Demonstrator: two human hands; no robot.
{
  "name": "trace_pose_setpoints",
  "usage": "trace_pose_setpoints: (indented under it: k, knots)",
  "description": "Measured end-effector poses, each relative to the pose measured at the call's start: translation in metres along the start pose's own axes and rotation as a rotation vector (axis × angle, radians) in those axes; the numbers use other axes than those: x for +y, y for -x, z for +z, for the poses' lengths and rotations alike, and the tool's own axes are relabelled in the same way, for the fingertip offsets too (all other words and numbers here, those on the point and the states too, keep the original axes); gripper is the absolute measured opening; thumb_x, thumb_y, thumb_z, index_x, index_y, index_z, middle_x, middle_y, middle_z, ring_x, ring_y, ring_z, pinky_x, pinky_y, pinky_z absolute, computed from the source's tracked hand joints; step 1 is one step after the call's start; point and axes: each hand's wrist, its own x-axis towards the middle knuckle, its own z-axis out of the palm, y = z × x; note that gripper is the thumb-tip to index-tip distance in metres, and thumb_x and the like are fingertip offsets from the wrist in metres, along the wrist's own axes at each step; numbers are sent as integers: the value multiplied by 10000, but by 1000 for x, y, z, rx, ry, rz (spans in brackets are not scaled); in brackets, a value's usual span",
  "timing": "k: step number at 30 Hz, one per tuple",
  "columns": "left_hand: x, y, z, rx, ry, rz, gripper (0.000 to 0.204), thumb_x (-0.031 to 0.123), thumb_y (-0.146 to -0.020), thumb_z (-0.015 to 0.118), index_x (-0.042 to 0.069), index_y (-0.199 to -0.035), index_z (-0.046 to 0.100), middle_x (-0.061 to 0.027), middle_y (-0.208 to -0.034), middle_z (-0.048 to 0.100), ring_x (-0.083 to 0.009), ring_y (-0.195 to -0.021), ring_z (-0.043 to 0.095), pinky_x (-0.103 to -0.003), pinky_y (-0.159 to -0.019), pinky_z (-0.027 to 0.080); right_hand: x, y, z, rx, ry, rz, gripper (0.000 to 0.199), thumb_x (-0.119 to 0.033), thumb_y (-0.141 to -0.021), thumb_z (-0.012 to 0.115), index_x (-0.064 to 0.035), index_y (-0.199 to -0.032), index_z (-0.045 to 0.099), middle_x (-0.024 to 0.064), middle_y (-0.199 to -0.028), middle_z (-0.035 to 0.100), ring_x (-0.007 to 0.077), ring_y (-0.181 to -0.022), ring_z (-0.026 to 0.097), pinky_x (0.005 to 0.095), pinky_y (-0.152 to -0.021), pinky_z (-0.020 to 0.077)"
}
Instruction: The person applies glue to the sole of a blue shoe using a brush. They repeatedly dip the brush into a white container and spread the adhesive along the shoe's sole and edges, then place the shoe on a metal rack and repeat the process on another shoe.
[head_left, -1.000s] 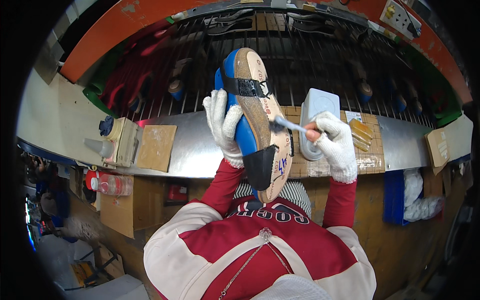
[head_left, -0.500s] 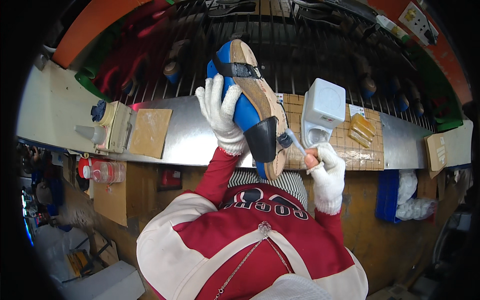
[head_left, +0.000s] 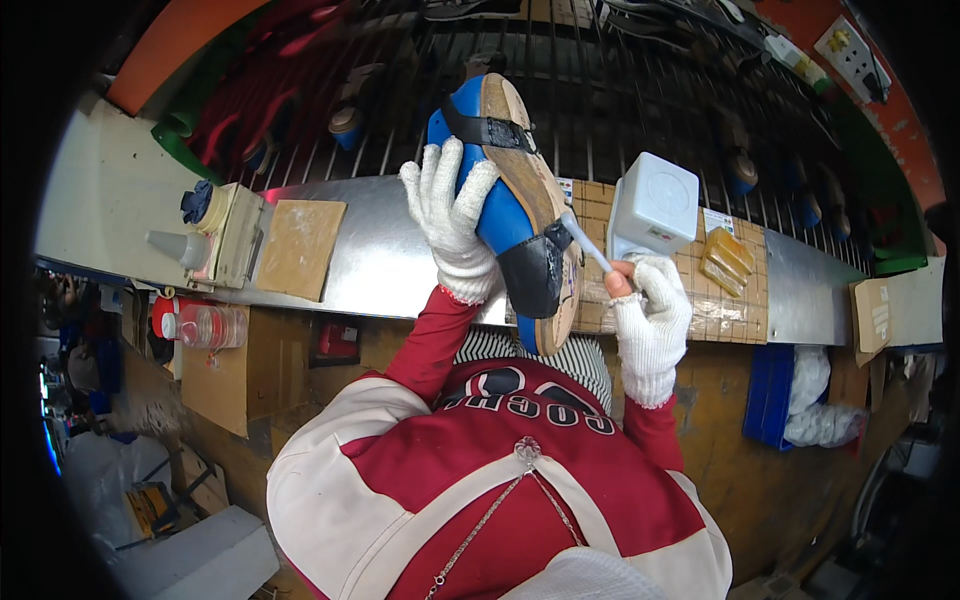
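My left hand (head_left: pixel 452 222), in a white knit glove, grips a blue shoe last (head_left: pixel 505 215) fitted with black upper straps and a tan insole that faces right. It is held upright over the metal bench. My right hand (head_left: pixel 650 315), also gloved, pinches a small white-handled brush (head_left: pixel 585 243). The brush tip touches the tan insole edge near the black heel piece.
A white square container (head_left: pixel 655 203) stands on a brown tiled mat (head_left: pixel 735 310) at the right, with yellow blocks (head_left: pixel 725 260) beside it. A tan board (head_left: pixel 298 248) and a glue bottle (head_left: pixel 178 247) sit at the left on the steel bench (head_left: pixel 370 265). A wire rack (head_left: pixel 620 90) runs behind.
The last has shifted slightly right and up in view. My right hand dropped lower and the brush now angles up to the insole's edge near the heel.
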Motion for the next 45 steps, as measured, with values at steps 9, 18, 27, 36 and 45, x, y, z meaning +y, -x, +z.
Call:
trace_pose_setpoints:
  k: [9,18,27,36,45]
  knots:
    - [4,-7,-1,-7,20,7,491,299,-783,790,232,-1247,643,-135,-1378,597,-374,-1289,551,-594,-1144,280,7,-7,-11,-39,109,-95,172,-133,-834,786,-23,-962,755,72,-905,626,221,-886,549,339,-790,444]
    - [8,-13,1,-63,7,-32,502,279,-787,780,209,-1266,646,-153,-1338,620,-397,-1235,582,-585,-1087,321,14,10,-15,-55,43,-136,169,-106,-838,779,8,-959,750,80,-922,631,205,-883,600,312,-758,480]
    - [14,-16,4,-159,26,-106,605,187,-689,838,197,-1266,656,-157,-1305,637,-392,-1214,587,-548,-1063,328,6,29,-27,-96,-117,-1,166,-96,-859,757,29,-967,735,94,-925,618,179,-838,597,289,-726,464]
    - [19,-16,3,-202,0,-115,651,147,-625,868,204,-1242,672,-155,-1280,648,-384,-1187,600,-525,-1046,334,3,21,-21,36,11,-27,191,-127,-871,774,24,-980,735,75,-931,591,163,-826,579,279,-715,451]
    - [17,-14,5,-230,-19,-189,672,132,-597,886,227,-1229,679,-130,-1296,651,-357,-1201,608,-518,-1060,326,5,8,-17,57,120,-248,176,-93,-840,793,12,-967,734,99,-956,623,212,-883,610,315,-798,488]
